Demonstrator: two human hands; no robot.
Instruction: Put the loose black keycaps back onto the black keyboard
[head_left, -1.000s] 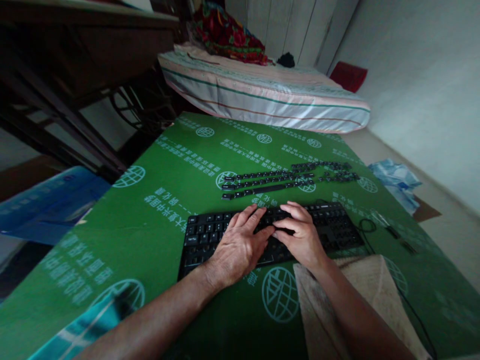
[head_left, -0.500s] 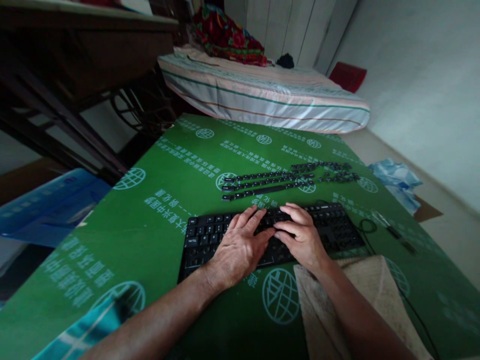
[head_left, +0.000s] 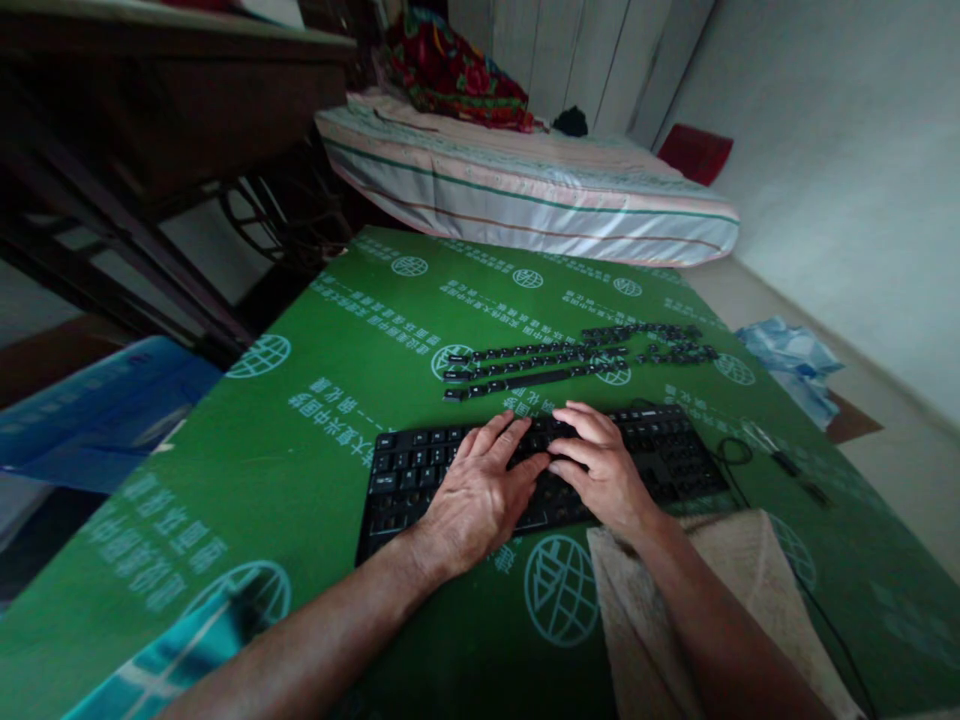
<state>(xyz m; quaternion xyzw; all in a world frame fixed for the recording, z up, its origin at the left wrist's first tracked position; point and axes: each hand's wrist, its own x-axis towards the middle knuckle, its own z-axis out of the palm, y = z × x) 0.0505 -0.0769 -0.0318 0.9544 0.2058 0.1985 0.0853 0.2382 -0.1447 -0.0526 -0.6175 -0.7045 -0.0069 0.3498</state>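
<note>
A black keyboard (head_left: 420,462) lies on the green table, with keycaps on its upper left part and bare key sockets along its lower rows. My left hand (head_left: 484,490) rests flat over the keyboard's middle, its fingers stretched toward the top rows. Just beside it, my right hand (head_left: 604,465) has bent, parted fingers on the keys, their tips close to my left thumb. No object shows between the fingers of either hand. Loose black keycaps (head_left: 525,380) stand in rows behind the keyboard. The keys under both hands are hidden.
A beige cloth (head_left: 697,580) lies under my right forearm. Right of the keyboard are its cable (head_left: 735,455) and a thin dark-handled tool (head_left: 799,475). A teal checked cloth (head_left: 165,660) is at the front left. Behind the table (head_left: 337,330) stands a bed (head_left: 525,190).
The upper fingers of my right hand have shifted slightly left over the keys. My left hand, the keyboard and the loose keycaps look the same.
</note>
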